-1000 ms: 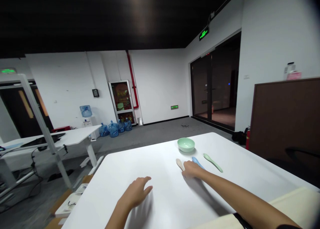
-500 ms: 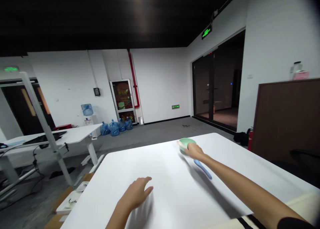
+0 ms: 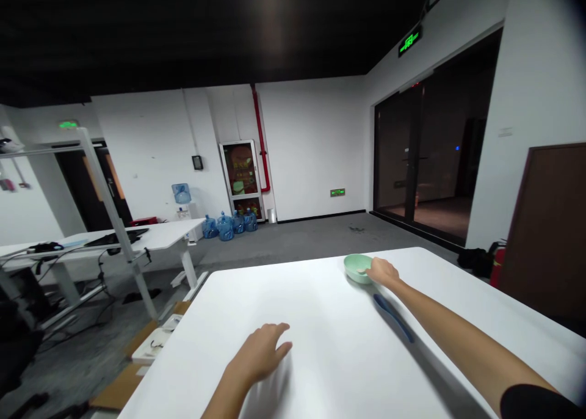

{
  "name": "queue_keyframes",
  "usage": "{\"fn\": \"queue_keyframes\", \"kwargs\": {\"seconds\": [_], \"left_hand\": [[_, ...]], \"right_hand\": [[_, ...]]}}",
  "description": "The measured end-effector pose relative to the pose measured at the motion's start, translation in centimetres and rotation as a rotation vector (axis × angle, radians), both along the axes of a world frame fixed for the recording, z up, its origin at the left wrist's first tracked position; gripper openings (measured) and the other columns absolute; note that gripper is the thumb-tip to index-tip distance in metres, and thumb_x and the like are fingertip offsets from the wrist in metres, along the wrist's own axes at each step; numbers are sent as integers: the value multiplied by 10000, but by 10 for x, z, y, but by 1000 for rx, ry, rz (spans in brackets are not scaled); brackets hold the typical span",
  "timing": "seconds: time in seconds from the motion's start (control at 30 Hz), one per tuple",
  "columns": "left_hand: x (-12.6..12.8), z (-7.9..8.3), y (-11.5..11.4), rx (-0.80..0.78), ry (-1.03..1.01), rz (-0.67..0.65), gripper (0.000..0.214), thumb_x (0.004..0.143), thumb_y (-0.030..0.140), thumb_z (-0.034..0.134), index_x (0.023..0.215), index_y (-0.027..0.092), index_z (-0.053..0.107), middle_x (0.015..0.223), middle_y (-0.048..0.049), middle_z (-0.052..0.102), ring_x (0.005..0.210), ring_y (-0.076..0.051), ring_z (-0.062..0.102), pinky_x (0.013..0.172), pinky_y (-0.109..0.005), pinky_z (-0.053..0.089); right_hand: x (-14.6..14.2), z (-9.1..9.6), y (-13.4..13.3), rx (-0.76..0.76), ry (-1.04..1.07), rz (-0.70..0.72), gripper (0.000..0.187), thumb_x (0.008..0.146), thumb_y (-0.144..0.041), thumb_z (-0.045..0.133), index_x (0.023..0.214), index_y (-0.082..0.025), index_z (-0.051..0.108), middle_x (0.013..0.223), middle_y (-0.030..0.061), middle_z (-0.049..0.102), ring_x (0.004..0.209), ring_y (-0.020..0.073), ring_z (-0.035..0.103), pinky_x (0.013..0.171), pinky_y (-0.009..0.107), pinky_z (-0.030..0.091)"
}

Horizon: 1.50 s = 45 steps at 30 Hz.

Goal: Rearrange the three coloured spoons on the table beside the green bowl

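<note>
Desk (image 3: pixel 320 339) edge well beyond left hand (image 3: pixel 259 355), held wide; right hand (image 3: pixel 383 272), grip unclear, is placed at green bowl (image 3: pixel 356 267) rim, blue spoon (image 3: pixel 392 317) just beside.

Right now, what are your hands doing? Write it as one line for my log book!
left hand: open on white tabletop | right hand: fingers over rim of round pale green bowl | nearby: long blue spoon on tabletop

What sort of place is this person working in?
Probably an open office or workroom: white desks with cables, a bottled water dispenser, and glass doors beneath a green exit sign.
</note>
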<state>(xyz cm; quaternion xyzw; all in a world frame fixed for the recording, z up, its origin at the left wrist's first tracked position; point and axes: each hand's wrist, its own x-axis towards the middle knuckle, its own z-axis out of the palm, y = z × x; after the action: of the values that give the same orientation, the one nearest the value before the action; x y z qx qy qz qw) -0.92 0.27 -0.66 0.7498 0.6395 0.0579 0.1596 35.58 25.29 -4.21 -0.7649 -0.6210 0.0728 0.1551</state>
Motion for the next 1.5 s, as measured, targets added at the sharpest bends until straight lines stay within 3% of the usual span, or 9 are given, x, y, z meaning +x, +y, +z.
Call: {"fn": "queue_keyframes", "kwargs": {"seconds": [0.23, 0.43, 0.57, 0.77, 0.97, 1.17, 1.5], "left_hand": [[-3, -5, 5, 6, -20, 5, 556, 881, 579, 399, 1357, 307, 495, 1313, -61, 597, 1201, -292, 530, 991, -425, 413], [-5, -8, 6, -4, -29, 12, 546, 877, 572, 409, 1350, 313, 497, 1325, -69, 585, 1201, -284, 532, 999, -432, 411], [-5, -8, 6, 9, -24, -5, 549, 880, 564, 405, 1355, 300, 493, 1330, -78, 578, 1210, -279, 526, 1005, -422, 409], [-5, -5, 2, 27, -2, -30, 544, 886, 541, 396, 1350, 278, 503, 1326, -91, 583, 1198, -287, 539, 996, -420, 412], [-2, -1, -1, 34, 5, -40, 543, 887, 532, 395, 1349, 266, 505, 1327, -91, 586, 1197, -279, 543, 992, -401, 410], [-2, 0, -2, 31, 3, -40, 550, 885, 549, 388, 1351, 280, 501, 1332, -76, 585, 1214, -277, 530, 1007, -405, 401], [-1, 0, -3, 30, 1, -38, 536, 889, 539, 388, 1345, 283, 507, 1317, -79, 594, 1196, -271, 545, 990, -399, 412]], "right_hand": [[4, -10, 7, -48, -32, 14, 464, 758, -457, 636, 1107, -154, 665, 1110, 169, 668, 999, 274, 646, 746, 307, 471], [4, 1, -5, -7, -59, 52, 424, 828, -474, 519, 1039, -145, 682, 1088, 157, 677, 963, 281, 650, 694, 305, 453], [6, 17, -36, 62, -54, 116, 457, 865, -531, 440, 965, -177, 712, 1018, 137, 700, 944, 276, 652, 717, 311, 435], [14, 33, -105, 127, 1, 225, 576, 868, -600, 420, 1187, -179, 650, 1155, 145, 676, 1062, 283, 616, 841, 325, 426], [12, 17, -153, 174, 46, 398, 567, 888, -546, 442, 1343, -220, 531, 1386, 92, 540, 1253, 264, 499, 1001, 317, 366], [11, -4, -159, 146, 26, 391, 613, 886, -541, 450, 1402, -210, 466, 1437, 117, 480, 1314, 294, 432, 1046, 364, 327], [15, -5, -157, 162, 33, 393, 551, 901, -537, 408, 1314, -200, 547, 1295, 114, 601, 1192, 276, 535, 947, 325, 385]]}}
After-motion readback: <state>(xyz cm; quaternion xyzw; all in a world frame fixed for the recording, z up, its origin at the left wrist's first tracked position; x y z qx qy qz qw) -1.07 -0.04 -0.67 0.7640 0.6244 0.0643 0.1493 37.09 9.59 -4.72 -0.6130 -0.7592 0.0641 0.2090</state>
